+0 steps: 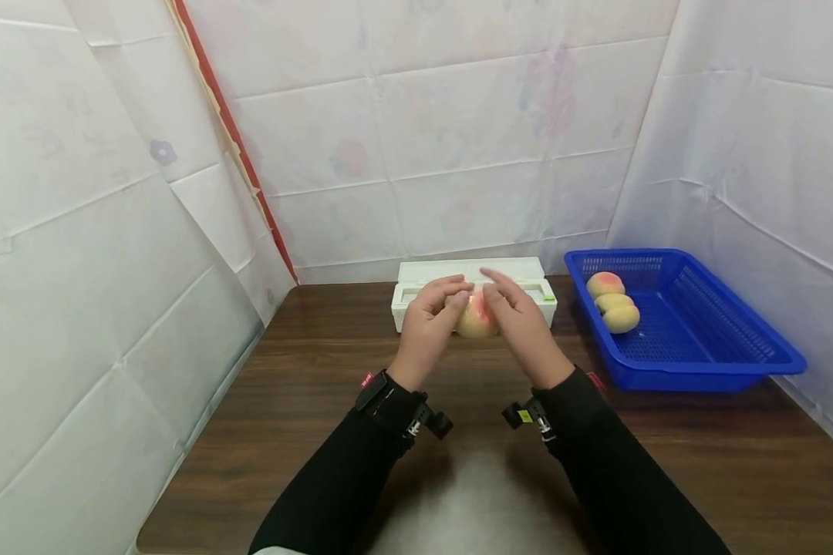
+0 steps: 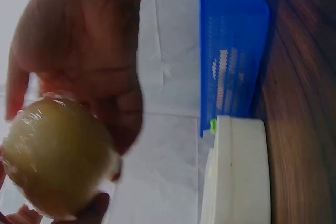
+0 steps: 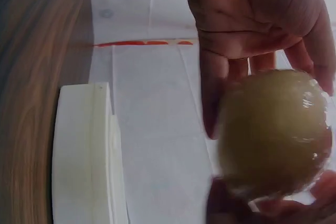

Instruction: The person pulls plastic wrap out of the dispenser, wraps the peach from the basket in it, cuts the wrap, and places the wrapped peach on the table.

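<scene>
Between both hands is a peach [image 1: 477,317], pale yellow with a pink-red top, held up in front of a long white box [image 1: 406,312]. Its surface has a glossy, wrinkled shine like clear film in both wrist views. The left hand [image 1: 426,324] holds it from the left with curved fingers, and the right hand [image 1: 524,327] from the right. Thumbs lie on the near side. Seen from the left wrist, the right hand's palm [image 2: 86,51] faces the peach [image 2: 58,156]; the right wrist view has the left palm [image 3: 247,14] beside it.
The white box has a raised lid [image 1: 468,270] and a green tab [image 1: 549,297]. To the right, a blue basket [image 1: 708,374] holds a pink-topped peach [image 1: 605,284] and two yellowish fruits [image 1: 621,319]. White sheeting [image 1: 458,139] encloses the brown wooden table [image 1: 250,447].
</scene>
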The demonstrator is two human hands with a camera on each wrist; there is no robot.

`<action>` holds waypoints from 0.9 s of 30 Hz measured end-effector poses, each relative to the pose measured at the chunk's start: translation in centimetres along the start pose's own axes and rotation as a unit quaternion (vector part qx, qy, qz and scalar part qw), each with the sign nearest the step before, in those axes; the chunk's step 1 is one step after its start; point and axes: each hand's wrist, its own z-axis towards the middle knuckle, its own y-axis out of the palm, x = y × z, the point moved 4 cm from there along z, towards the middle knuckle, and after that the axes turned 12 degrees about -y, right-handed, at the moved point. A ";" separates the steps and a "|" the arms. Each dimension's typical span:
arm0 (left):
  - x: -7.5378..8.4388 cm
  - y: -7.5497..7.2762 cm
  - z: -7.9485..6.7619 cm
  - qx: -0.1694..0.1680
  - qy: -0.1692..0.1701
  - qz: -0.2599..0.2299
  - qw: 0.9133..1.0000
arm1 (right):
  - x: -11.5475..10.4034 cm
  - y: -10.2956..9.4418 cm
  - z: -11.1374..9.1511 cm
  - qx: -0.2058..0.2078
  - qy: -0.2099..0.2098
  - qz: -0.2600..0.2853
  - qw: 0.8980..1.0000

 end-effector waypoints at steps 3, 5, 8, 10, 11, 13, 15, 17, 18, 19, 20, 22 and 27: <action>0.0 0.1 0.0 0.006 -0.013 0.002 1.000 | 0.0 0.0 0.3 0.011 0.032 0.013 0.999; -0.1 0.1 0.1 0.008 -0.032 -0.004 0.999 | 0.0 0.1 0.3 0.015 0.046 0.029 0.998; -0.4 0.1 0.0 0.004 -0.060 -0.016 0.998 | 0.2 0.1 0.3 0.026 0.064 0.060 0.996; -0.6 0.1 0.0 0.003 -0.073 -0.020 0.997 | 0.4 0.1 0.3 0.023 0.067 0.059 0.996; -0.8 0.0 0.1 0.005 -0.080 -0.023 0.996 | 0.5 0.2 0.3 0.015 0.064 0.052 0.997; -1.3 -0.3 0.2 0.014 -0.101 -0.031 0.994 | 0.7 0.4 0.1 -0.014 0.052 0.028 0.998; -1.9 -0.6 0.4 0.021 -0.123 -0.036 0.992 | 1.0 0.6 -0.1 -0.054 0.027 -0.013 0.998; -2.5 -1.0 0.5 0.015 -0.147 -0.034 0.988 | 1.3 0.8 -0.3 -0.083 0.007 -0.048 0.995; -2.7 -1.1 0.6 0.006 -0.159 -0.023 0.987 | 1.5 0.8 -0.5 -0.091 0.005 -0.059 0.994; -2.8 -1.2 0.6 -0.007 -0.167 -0.003 0.986 | 1.7 0.8 -0.6 -0.093 0.008 -0.065 0.993; -2.9 -1.3 0.5 -0.026 -0.173 0.019 0.984 | 2.0 0.7 -0.7 -0.092 0.016 -0.064 0.994; -2.8 -1.4 0.4 -0.062 -0.171 0.069 0.981 | 2.5 0.4 -0.7 -0.082 0.035 -0.055 0.994; -2.5 -2.1 1.0 -0.099 -0.118 0.175 0.972 | 3.0 -0.4 0.2 -0.086 0.049 -0.032 0.995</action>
